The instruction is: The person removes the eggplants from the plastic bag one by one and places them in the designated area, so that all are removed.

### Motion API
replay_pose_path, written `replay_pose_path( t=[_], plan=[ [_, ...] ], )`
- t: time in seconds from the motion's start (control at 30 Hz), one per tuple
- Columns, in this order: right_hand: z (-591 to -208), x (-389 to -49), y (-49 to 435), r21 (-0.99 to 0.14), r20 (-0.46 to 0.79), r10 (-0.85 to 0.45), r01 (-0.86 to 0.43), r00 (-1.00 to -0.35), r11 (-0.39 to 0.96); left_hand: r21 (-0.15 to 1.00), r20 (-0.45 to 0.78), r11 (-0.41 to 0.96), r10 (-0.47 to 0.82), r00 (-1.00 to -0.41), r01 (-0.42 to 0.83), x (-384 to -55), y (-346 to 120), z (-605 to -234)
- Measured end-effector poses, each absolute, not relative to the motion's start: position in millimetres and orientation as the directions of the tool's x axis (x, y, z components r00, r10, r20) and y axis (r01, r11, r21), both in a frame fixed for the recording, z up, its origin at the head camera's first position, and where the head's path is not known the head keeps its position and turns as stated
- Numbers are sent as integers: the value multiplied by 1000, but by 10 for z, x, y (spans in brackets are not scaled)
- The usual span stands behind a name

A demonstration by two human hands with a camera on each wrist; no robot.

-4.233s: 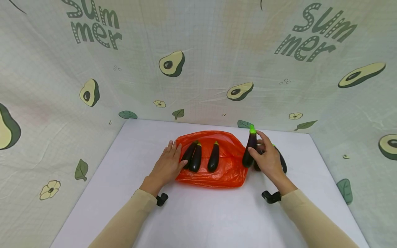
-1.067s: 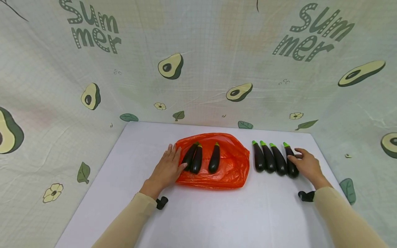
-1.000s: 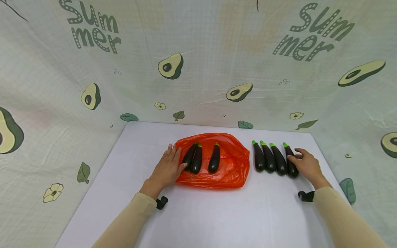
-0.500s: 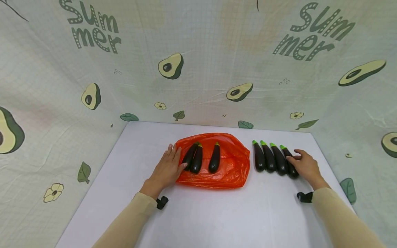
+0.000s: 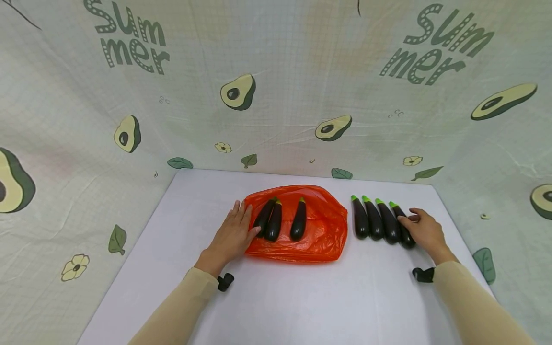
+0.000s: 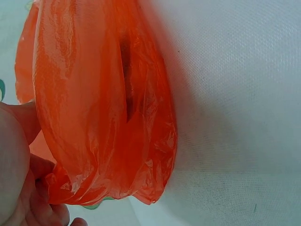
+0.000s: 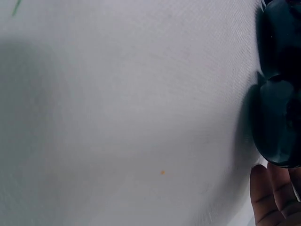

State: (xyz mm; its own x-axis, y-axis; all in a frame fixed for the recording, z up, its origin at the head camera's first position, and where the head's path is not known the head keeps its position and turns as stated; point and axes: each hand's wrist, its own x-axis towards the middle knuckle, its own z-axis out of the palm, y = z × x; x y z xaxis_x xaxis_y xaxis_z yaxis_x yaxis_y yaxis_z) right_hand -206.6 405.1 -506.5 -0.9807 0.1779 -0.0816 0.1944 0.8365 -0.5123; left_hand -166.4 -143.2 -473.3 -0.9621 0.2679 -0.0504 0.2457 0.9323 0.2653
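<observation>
Toward the right edge of the white tabletop (image 5: 302, 302), right hand (image 5: 424, 231) at the rightmost eggplant (image 5: 407, 238), pinching its dark body between thumb and curled fingers; green stem end toward the back edge, round end toward the front. In the right wrist view, glossy round ends close up, fingertips (image 7: 261, 183) just beside one. Left of that eggplant, close alongside, three more eggplants (image 5: 373, 221) in a row, stems likewise toward the back edge. Between hand and right edge, a strip of tabletop; between row and orange-red plastic bag (image 5: 323, 225), only a narrow gap. At the bag's left side, left hand (image 5: 230, 233) laid flat, fingers straight and relaxed, thumb stretched toward two eggplants (image 5: 272, 225) close together. Just apart to their right, a third eggplant (image 5: 298, 223), all three uncovered within the bag's outline. In front of bag and row, a broad stretch of tabletop; another out to the left edge; a shallower one up to the back edge. Beyond, avocado-printed backdrop cloth (image 5: 280, 96) along back and sides.
</observation>
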Motion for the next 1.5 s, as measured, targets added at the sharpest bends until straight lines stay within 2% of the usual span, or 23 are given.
replay_pose_path(
  t=[0.57,0.8,1.17,1.5],
  plan=[
    [-4942,-2084,3971,-534,30,249,195,-968,823,273,-46,931,266,-963,244,-1674,-1428,-4729],
    [-4859,-2081,3832,-569,117,232,126,-966,813,266,-47,932,269,-962,248,-1673,-1427,-4716],
    [-4714,-2049,3396,-641,203,228,46,-952,766,270,-42,932,264,-964,243,-1656,-1415,-4709],
    [-4531,-2011,2740,-676,236,163,-42,-958,736,276,-34,929,265,-964,246,-1647,-1418,-4690]
  ],
)
